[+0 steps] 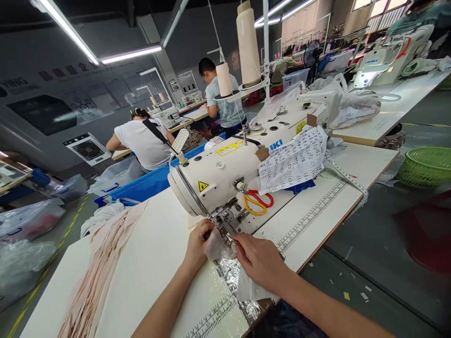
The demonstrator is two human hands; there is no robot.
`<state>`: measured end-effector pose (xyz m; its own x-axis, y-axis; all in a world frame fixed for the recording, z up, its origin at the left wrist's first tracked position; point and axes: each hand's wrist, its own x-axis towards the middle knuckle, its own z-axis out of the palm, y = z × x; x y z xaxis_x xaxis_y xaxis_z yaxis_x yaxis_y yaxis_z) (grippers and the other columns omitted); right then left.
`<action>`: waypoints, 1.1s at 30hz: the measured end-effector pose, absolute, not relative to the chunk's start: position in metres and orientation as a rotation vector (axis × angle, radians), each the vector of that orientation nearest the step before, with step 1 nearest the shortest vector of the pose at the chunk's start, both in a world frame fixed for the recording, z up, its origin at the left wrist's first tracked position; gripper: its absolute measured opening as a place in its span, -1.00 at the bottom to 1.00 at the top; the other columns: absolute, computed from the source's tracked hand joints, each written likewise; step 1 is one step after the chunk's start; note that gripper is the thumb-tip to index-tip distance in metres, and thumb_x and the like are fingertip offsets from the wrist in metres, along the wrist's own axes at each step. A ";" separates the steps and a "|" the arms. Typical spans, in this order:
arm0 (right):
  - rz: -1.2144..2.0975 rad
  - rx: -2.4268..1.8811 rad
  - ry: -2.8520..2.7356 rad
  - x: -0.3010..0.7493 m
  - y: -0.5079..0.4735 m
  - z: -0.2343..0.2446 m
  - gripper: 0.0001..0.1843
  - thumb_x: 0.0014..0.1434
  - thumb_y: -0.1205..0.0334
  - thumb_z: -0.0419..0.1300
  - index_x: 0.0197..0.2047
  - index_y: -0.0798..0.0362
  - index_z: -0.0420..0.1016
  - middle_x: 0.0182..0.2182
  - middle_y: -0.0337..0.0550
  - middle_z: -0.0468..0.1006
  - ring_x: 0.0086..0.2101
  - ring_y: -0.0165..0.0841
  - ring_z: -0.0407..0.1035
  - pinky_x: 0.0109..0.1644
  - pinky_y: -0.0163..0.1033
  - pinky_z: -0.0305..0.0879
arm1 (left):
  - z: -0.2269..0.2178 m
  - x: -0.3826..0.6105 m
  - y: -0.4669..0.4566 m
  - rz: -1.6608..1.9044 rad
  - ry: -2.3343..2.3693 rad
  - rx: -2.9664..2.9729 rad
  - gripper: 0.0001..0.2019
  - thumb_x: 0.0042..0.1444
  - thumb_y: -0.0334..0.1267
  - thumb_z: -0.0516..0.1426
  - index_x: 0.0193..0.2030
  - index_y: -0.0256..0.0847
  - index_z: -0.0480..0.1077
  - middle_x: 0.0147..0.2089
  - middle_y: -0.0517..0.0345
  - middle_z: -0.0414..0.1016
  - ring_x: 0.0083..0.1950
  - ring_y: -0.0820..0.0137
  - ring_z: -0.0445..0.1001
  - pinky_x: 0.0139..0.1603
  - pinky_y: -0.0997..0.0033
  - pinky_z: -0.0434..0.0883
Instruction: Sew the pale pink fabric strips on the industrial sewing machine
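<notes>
One white sewing machine [225, 174]; pale fabric [214, 246] just before its needle area [222, 218], pinched in the left hand [199, 240]; right hand [261, 261] alongside, fingers bent, grip impossible to tell; red-and-yellow-handled scissors [256, 203] beyond

From my distant seat I see a grey wall [42, 151] at left, with a dark panel [42, 115] on it; tube lights [132, 55] glow above; windows [378, 8] are bright at the upper right. The grey floor [373, 267] carries scattered scraps [364, 296] and, at left, a striped yellow line [37, 288].
</notes>
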<state>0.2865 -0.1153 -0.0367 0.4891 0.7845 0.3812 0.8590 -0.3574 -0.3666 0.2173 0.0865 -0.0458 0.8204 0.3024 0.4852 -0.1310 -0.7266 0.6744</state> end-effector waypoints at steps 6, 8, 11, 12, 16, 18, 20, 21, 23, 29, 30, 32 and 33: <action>-0.153 -2.218 -1.359 0.287 -0.115 -0.036 -0.68 0.37 0.29 -0.04 0.07 0.11 0.44 -0.18 -0.06 0.64 -0.38 -0.29 0.54 -0.40 -0.25 0.28 | -0.044 0.218 0.083 0.789 0.141 2.269 -0.82 0.18 -0.20 0.10 -0.41 -0.18 0.41 -0.32 0.10 0.48 -0.28 0.34 0.45 -0.27 0.38 0.36; -0.149 -2.229 -1.358 0.287 -0.115 -0.035 -0.69 0.37 0.30 -0.04 0.08 0.11 0.43 -0.17 -0.05 0.63 -0.37 -0.29 0.55 -0.39 -0.26 0.29 | -0.044 0.218 0.081 0.794 0.146 2.270 -0.83 0.18 -0.21 0.10 -0.39 -0.18 0.41 -0.30 0.10 0.48 -0.26 0.34 0.45 -0.25 0.38 0.37; -0.148 -2.234 -1.355 0.286 -0.116 -0.032 -0.70 0.36 0.31 -0.02 0.06 0.11 0.44 -0.17 -0.03 0.63 -0.34 -0.28 0.55 -0.38 -0.26 0.31 | -0.044 0.219 0.080 0.784 0.163 2.282 -0.84 0.18 -0.22 0.08 -0.36 -0.18 0.42 -0.28 0.10 0.49 -0.24 0.34 0.46 -0.23 0.38 0.39; -0.146 -2.234 -1.353 0.285 -0.116 -0.031 -0.71 0.36 0.32 -0.02 0.05 0.11 0.44 -0.18 -0.03 0.63 -0.34 -0.27 0.56 -0.37 -0.26 0.32 | -0.044 0.219 0.079 0.782 0.173 2.287 -0.85 0.18 -0.23 0.08 -0.35 -0.18 0.43 -0.28 0.11 0.49 -0.24 0.35 0.46 -0.23 0.38 0.39; -0.130 -2.236 -1.357 0.286 -0.116 -0.029 -0.71 0.36 0.33 -0.01 0.05 0.11 0.44 -0.18 -0.03 0.63 -0.32 -0.26 0.56 -0.36 -0.26 0.35 | -0.045 0.219 0.079 0.775 0.200 2.300 -0.84 0.18 -0.22 0.07 -0.37 -0.17 0.41 -0.29 0.11 0.48 -0.25 0.35 0.46 -0.25 0.38 0.38; -0.142 -2.235 -1.364 0.286 -0.117 -0.028 -0.72 0.36 0.33 -0.01 0.05 0.11 0.44 -0.17 -0.03 0.63 -0.32 -0.27 0.56 -0.37 -0.26 0.35 | -0.045 0.220 0.079 0.782 0.199 2.302 -0.84 0.18 -0.21 0.07 -0.38 -0.17 0.40 -0.30 0.12 0.48 -0.26 0.36 0.45 -0.26 0.39 0.38; -0.162 -2.228 -1.366 0.286 -0.117 -0.028 -0.73 0.36 0.34 -0.01 0.03 0.11 0.44 -0.18 -0.04 0.63 -0.32 -0.27 0.56 -0.38 -0.27 0.33 | -0.045 0.220 0.079 0.794 0.198 2.302 -0.84 0.17 -0.21 0.07 -0.39 -0.17 0.40 -0.31 0.12 0.48 -0.27 0.36 0.44 -0.27 0.39 0.38; -0.169 -2.224 -1.365 0.286 -0.117 -0.028 -0.74 0.35 0.34 0.00 0.01 0.11 0.44 -0.19 -0.04 0.63 -0.33 -0.27 0.56 -0.39 -0.27 0.32 | -0.045 0.221 0.080 0.800 0.196 2.302 -0.84 0.17 -0.21 0.08 -0.39 -0.17 0.40 -0.32 0.12 0.47 -0.28 0.36 0.44 -0.27 0.39 0.37; -0.176 -2.222 -1.364 0.286 -0.117 -0.029 -0.75 0.35 0.34 0.00 0.01 0.11 0.44 -0.21 -0.05 0.63 -0.33 -0.27 0.55 -0.40 -0.28 0.30 | -0.045 0.221 0.081 0.804 0.195 2.302 -0.83 0.17 -0.19 0.08 -0.41 -0.17 0.38 -0.33 0.13 0.47 -0.30 0.37 0.43 -0.28 0.39 0.36; -0.157 -2.227 -1.339 0.286 -0.117 -0.032 -0.75 0.35 0.33 -0.01 0.00 0.10 0.43 -0.23 -0.09 0.63 -0.33 -0.27 0.54 -0.39 -0.28 0.26 | -0.044 0.219 0.082 0.812 0.218 2.295 -0.79 0.19 -0.18 0.10 -0.45 -0.18 0.33 -0.37 0.16 0.46 -0.35 0.40 0.40 -0.35 0.43 0.34; -0.156 -2.222 -1.343 0.286 -0.117 -0.033 -0.75 0.35 0.33 -0.01 0.00 0.10 0.43 -0.24 -0.09 0.63 -0.34 -0.27 0.54 -0.40 -0.27 0.26 | -0.044 0.219 0.081 0.814 0.220 2.298 -0.79 0.19 -0.19 0.10 -0.45 -0.18 0.33 -0.38 0.16 0.45 -0.35 0.40 0.40 -0.36 0.44 0.34; -0.157 -2.213 -1.352 0.287 -0.118 -0.033 -0.74 0.35 0.33 -0.01 0.01 0.12 0.43 -0.25 -0.09 0.63 -0.35 -0.27 0.54 -0.42 -0.26 0.25 | -0.043 0.218 0.080 0.818 0.213 2.310 -0.81 0.18 -0.21 0.09 -0.45 -0.18 0.32 -0.39 0.17 0.45 -0.37 0.41 0.39 -0.38 0.45 0.33; -0.158 -2.211 -1.353 0.287 -0.118 -0.033 -0.74 0.35 0.33 -0.01 0.01 0.12 0.43 -0.25 -0.09 0.63 -0.36 -0.27 0.54 -0.43 -0.27 0.24 | -0.042 0.218 0.079 0.822 0.207 2.320 -0.81 0.19 -0.22 0.09 -0.45 -0.18 0.31 -0.39 0.18 0.44 -0.37 0.42 0.39 -0.38 0.46 0.33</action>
